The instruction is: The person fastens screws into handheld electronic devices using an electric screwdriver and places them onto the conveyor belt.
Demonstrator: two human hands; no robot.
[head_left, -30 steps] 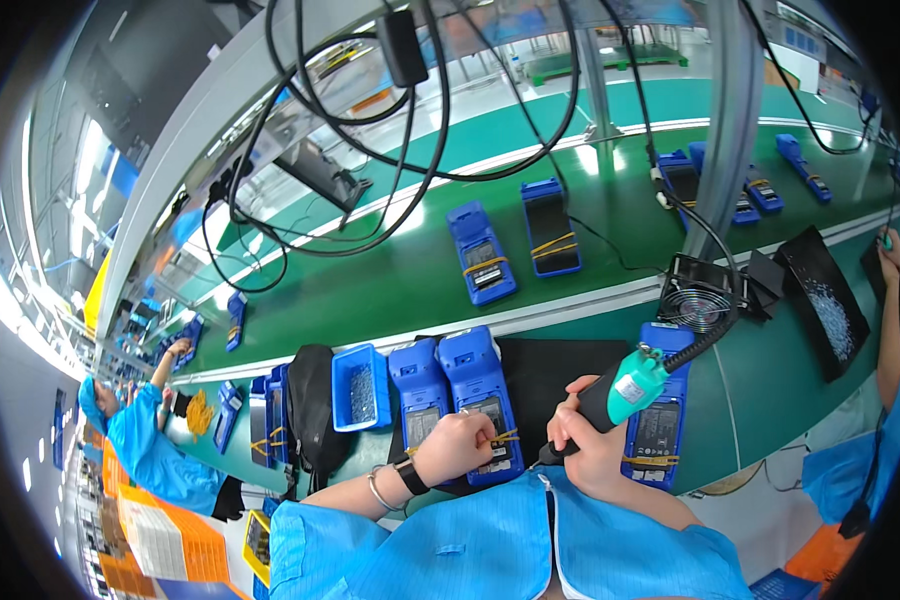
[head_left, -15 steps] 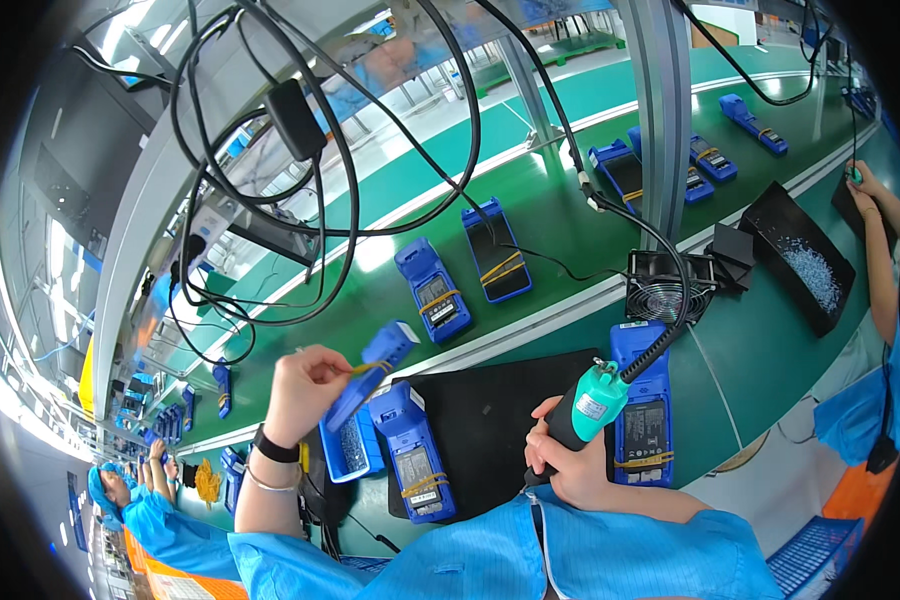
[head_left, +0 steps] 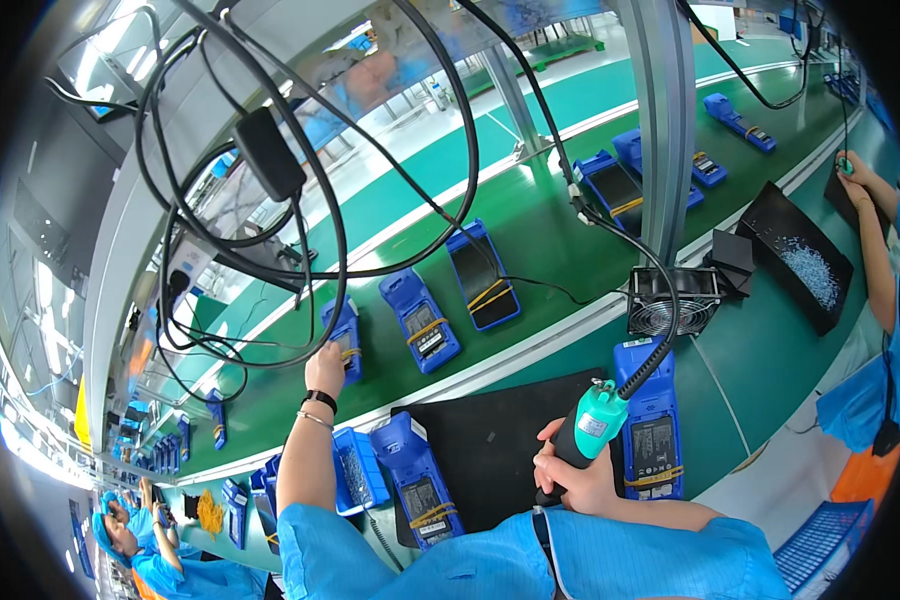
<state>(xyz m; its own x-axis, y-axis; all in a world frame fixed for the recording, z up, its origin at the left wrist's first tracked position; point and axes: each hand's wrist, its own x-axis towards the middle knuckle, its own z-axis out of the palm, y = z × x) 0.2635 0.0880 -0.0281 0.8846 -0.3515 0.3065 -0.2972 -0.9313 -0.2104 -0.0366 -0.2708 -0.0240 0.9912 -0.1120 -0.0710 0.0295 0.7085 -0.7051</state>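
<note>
My left hand (head_left: 325, 371) reaches out to the green belt, its fingers closed at the lower edge of a blue handheld terminal (head_left: 344, 332) with a yellow rubber band round it. In my right hand (head_left: 582, 484) is a teal and black electric screwdriver (head_left: 595, 420), tip downward, held over the black mat (head_left: 490, 430). A second blue terminal (head_left: 417, 480), back side up with a rubber band, lies at the mat's left edge. Another (head_left: 653, 440) rests right of the screwdriver. Between my left forearm and the mat sits a blue bin (head_left: 373, 470) of small screws.
More blue terminals (head_left: 420, 322) lie along the belt. A metal post (head_left: 663, 130) and looping black cables (head_left: 470, 130) hang in front of it. A small fan (head_left: 670, 302) stands near a black tray (head_left: 770, 240) of small parts. Co-workers sit at both sides.
My left hand has carried the banded terminal forward from above the bin to the belt. The right hand still holds the screwdriver in much the same place.
</note>
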